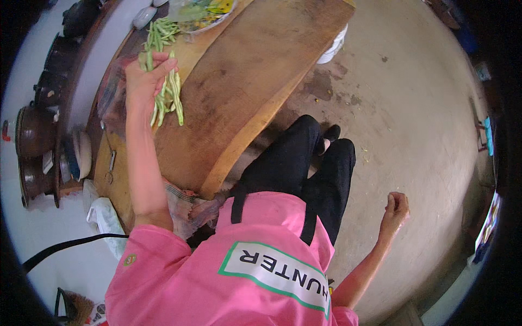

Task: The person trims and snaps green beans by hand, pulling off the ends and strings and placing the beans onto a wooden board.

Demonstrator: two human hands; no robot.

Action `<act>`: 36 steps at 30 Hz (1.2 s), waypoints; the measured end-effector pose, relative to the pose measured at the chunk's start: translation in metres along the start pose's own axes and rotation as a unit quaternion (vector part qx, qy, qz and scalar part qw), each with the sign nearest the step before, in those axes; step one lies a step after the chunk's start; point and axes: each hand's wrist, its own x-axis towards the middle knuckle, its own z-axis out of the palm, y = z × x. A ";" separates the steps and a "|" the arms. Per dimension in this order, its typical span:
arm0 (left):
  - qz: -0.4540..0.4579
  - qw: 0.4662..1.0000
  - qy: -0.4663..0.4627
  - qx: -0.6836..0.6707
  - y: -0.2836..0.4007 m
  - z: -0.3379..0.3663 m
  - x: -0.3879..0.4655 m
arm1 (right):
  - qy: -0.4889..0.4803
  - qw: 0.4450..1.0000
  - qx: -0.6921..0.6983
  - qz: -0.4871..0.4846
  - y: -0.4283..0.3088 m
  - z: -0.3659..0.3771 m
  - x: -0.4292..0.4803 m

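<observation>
My left hand (153,73) is over the far left part of the wooden table, its fingers closed on green bean pods. Long pale green bean pods (176,98) extend from beneath its fingers towards me. Just beyond the fingertips lies a pile of shorter green beans (161,32). A bowl (212,26) with a clear plastic bag and yellow and green matter stands beside that pile. Out to the right, away from the table, my right hand (397,208) hangs above the floor with its fingers curled in; nothing shows in it.
The brown wooden board of the table (244,61) runs diagonally before me. Scissors or a similar metal tool (111,165) lie at the left. Dark glazed pots (36,130) line the wall. A white container (334,47) is partly under the board's right edge. Plastic bags (106,220) lie near my left arm.
</observation>
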 end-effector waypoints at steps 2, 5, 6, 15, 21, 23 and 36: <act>0.001 0.996 0.031 0.086 -0.033 -0.019 0.014 | -0.015 0.996 -0.020 0.083 0.012 0.007 0.009; -0.018 0.982 0.042 0.185 -0.079 -0.027 0.032 | -0.006 0.997 -0.025 0.071 0.050 0.025 0.014; -0.022 0.973 0.050 0.223 -0.095 -0.029 0.038 | -0.004 0.997 -0.026 0.070 0.061 0.029 0.014; -0.049 0.956 -0.219 -0.187 0.001 0.030 -0.024 | 0.016 0.985 -0.089 0.144 -0.008 0.025 0.022; -0.094 0.804 -0.478 -0.341 0.038 0.100 -0.076 | -0.165 0.911 0.366 0.092 -0.150 0.044 0.032; -0.098 0.774 -0.530 -0.333 0.050 0.116 -0.089 | -0.188 0.896 0.402 0.027 -0.180 0.045 0.032; 0.087 0.850 -0.506 -0.122 0.042 0.165 -0.110 | -0.176 0.907 0.365 -0.112 -0.180 0.024 0.026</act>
